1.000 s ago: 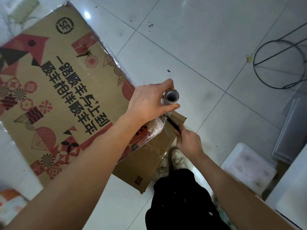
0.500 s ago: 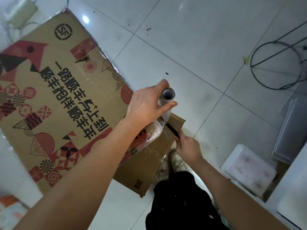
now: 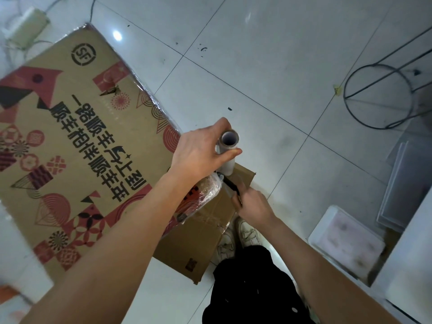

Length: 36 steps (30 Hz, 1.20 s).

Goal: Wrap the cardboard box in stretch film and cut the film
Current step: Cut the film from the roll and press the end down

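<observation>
Head view showed the left hand (image 3: 198, 152) gripping the film roll (image 3: 227, 152) above the cardboard box (image 3: 77, 146) on the floor; the right hand (image 3: 253, 202) held a dark cutter (image 3: 230, 184) against the film. A slip could nick fingers.

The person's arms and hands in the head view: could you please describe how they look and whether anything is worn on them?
Both arms are bare along the whole visible length, with no sleeves in view. The left hand and the right hand wear no gloves. No watch, bracelet or ring is visible on either wrist or on the fingers that show. No markings are visible on them.
</observation>
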{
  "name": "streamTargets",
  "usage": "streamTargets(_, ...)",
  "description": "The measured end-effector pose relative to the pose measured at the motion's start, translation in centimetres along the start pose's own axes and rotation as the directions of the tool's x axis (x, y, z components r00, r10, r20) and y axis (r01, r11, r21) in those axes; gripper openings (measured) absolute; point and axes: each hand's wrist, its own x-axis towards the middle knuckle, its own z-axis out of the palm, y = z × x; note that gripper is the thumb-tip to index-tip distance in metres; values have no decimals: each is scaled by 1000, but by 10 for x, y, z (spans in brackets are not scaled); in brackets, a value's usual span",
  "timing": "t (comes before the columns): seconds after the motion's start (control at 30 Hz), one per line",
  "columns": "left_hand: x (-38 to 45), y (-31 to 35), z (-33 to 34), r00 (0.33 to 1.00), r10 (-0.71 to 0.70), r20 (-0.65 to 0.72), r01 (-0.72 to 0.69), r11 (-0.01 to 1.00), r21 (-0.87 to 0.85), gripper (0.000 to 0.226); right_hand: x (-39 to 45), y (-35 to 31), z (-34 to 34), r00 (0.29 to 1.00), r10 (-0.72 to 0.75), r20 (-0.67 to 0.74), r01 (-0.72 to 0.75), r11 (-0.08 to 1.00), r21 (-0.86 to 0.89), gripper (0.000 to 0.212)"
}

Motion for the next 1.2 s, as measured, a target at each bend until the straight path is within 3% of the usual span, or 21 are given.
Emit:
streamTargets(0.13, -1, -1, 0, 1000, 0, -1, 0, 1000, 3, 43, -2, 0, 4, 1000, -16, -20, 17, 999, 42, 31)
streamTargets(0.37, 0, -1, 1, 1000, 10, -8, -10, 1000, 0, 43, -5, 6, 4, 1000, 11, 4, -11, 996, -90, 38)
streamTargets(0.57, -1, -1, 1, 1000, 27, -11, -27, 1000, 15, 43, -15, 16, 3, 999, 9, -42, -13, 993, -116, 33)
streamTargets(0.77, 0, -1, 1, 1000, 26, -11, -26, 999, 18, 44, 5, -4, 0, 992, -99, -83, 90, 991, -99, 17)
streamTargets(0.9, -1, -2, 0, 999, 25, -21, -25, 1000, 17, 44, 9, -2, 1, 982, -93, -167, 68, 986, -152, 24)
streamTargets(1.0, -1, -2, 1, 999, 42, -26, -42, 999, 19, 43, -6, 13, 1, 992, -31, -120, 11, 987, -162, 35)
streamTargets(1.2, 1, -1, 2, 999, 31, -18, -30, 999, 20, 44, 3, 8, -5, 987, -95, -128, 78, 988, -135, 29)
